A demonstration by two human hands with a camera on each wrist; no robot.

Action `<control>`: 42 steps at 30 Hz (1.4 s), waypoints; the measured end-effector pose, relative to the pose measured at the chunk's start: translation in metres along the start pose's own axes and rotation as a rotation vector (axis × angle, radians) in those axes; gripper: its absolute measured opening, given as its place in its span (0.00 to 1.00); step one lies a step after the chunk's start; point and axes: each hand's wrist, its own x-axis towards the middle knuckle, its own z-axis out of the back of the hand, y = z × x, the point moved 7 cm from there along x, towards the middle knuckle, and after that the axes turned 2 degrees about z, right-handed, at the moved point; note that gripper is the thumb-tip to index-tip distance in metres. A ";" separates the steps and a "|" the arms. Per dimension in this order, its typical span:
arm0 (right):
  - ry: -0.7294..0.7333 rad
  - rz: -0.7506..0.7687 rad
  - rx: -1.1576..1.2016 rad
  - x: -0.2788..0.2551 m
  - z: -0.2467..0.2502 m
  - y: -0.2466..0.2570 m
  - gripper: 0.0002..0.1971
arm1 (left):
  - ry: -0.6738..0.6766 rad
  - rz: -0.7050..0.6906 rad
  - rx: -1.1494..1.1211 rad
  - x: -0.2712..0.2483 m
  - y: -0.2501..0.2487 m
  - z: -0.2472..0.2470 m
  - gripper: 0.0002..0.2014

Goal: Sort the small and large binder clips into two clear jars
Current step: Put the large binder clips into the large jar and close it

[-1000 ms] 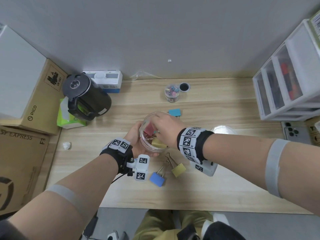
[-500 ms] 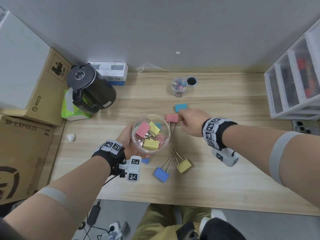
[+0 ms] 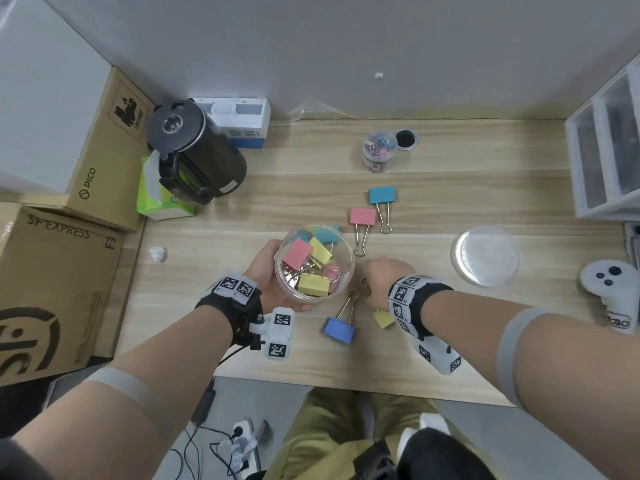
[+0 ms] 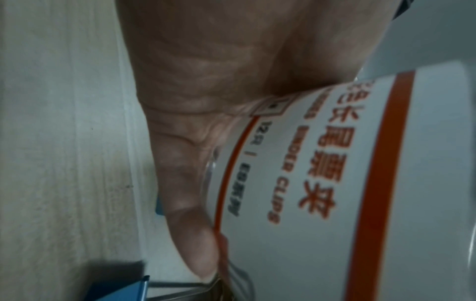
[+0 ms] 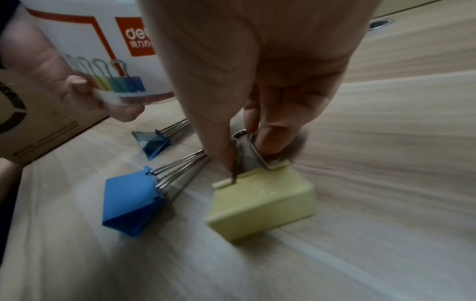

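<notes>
Fingers of our left hand (image 3: 273,282) curl round the wide clear plastic jar (image 3: 313,263) at frame centre, its grip grasping the wall; large pink, yellow and teal clips fill it. Our right hand (image 5: 257,85) pinches the wire handles of the large yellow binder clip (image 5: 260,205), grip clenched on them, the clip's body low against the wooden tabletop (image 3: 450,188). Beside it lies a large blue binder clip (image 3: 339,329). Above the jar lie a pink clip (image 3: 362,216) and a teal clip (image 3: 381,194). Farther up stands a small clear jar of small clips (image 3: 379,150).
</notes>
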 end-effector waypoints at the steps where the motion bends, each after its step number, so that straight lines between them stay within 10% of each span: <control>1: -0.011 -0.008 0.027 0.001 -0.001 0.000 0.15 | 0.001 0.002 -0.005 0.000 0.001 0.001 0.34; 11: 0.019 -0.046 0.257 -0.007 0.042 -0.029 0.12 | 0.034 -0.044 -0.001 -0.010 -0.012 -0.003 0.31; 20: -0.499 -0.014 0.882 -0.029 0.170 -0.073 0.05 | -0.025 -0.089 0.012 -0.018 -0.026 -0.008 0.29; 24: -0.416 0.090 1.046 -0.037 0.188 -0.051 0.05 | -0.053 -0.070 0.021 -0.013 -0.030 -0.010 0.29; 34: 0.018 0.312 0.877 -0.046 0.144 0.043 0.04 | -0.041 -0.099 0.042 0.002 -0.024 -0.032 0.28; 42: -0.210 0.424 -0.029 -0.059 0.152 0.056 0.08 | -0.050 -0.078 0.008 0.004 -0.021 -0.034 0.31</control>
